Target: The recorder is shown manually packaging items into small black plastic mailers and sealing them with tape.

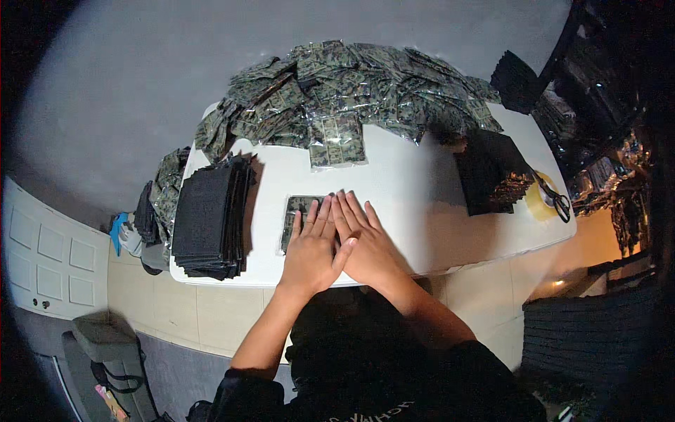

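Note:
Both my hands lie flat, side by side and touching, near the front edge of the white table (415,183). Beneath my left hand (314,243) is a folded camouflage packet (295,211) in a clear plastic bag; its left and upper parts show, the rest is covered by my fingers. My right hand (362,243) rests against the left one, its fingers stretched out at the packet's right side. How much of the packet lies under the right hand is hidden. Farther back, a single bagged camouflage packet (337,141) lies in front of a large heap of similar packets (330,77).
A tall stack of black fabric pieces (211,218) stands at the table's left. On the right are another black stack (485,172), a roll of clear tape (540,200) and black-handled scissors (560,205). A grey seat (116,352) is at lower left, near a white door (53,246).

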A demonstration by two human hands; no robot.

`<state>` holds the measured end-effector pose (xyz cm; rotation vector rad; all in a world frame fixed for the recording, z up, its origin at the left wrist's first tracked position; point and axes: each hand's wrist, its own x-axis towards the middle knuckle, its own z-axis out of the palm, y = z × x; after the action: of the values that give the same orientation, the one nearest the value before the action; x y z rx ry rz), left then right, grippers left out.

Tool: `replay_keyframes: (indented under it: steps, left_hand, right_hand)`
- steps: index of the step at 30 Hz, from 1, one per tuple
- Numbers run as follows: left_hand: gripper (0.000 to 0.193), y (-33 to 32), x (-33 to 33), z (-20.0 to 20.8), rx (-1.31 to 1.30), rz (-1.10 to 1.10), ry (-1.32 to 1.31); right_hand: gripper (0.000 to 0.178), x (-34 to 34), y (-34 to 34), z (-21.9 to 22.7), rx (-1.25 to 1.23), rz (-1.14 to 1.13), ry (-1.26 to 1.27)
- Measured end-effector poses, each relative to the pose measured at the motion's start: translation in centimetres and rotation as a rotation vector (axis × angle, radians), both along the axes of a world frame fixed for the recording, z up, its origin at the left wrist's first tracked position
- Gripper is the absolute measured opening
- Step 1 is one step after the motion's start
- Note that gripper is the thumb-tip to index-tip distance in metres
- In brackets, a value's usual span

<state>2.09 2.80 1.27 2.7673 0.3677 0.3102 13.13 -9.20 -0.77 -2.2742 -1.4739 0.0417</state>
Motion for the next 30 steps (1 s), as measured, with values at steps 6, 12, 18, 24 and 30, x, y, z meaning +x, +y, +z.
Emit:
replay_keyframes:
  steps: [6, 12, 18, 24, 30]
  left_hand:
    - [0.086, 0.1, -0.1, -1.0, 0.091, 0.100, -0.084]
    - [0.087, 0.3, -0.4, -0.3, 0.137, 0.237, 0.045]
    - [0.083, 1.0, -1.0, -0.4, 0.121, 0.245, 0.061]
    - [0.081, 2.4, -2.9, -0.8, 0.090, 0.255, 0.040]
    - [0.083, 1.8, -3.0, 0.0, 0.193, 0.260, 0.009]
  right_hand:
    - [0.073, -0.1, -0.1, 0.2, -0.043, -0.003, -0.054]
    - [0.073, 0.1, -0.3, 0.4, -0.047, 0.005, -0.091]
    - [0.072, 0.2, -0.7, 0.7, -0.061, 0.008, -0.108]
    - [0.072, 0.3, -1.3, 0.8, -0.043, 0.021, -0.086]
    - [0.071, 0.2, -1.1, 1.5, 0.045, 0.017, -0.058]
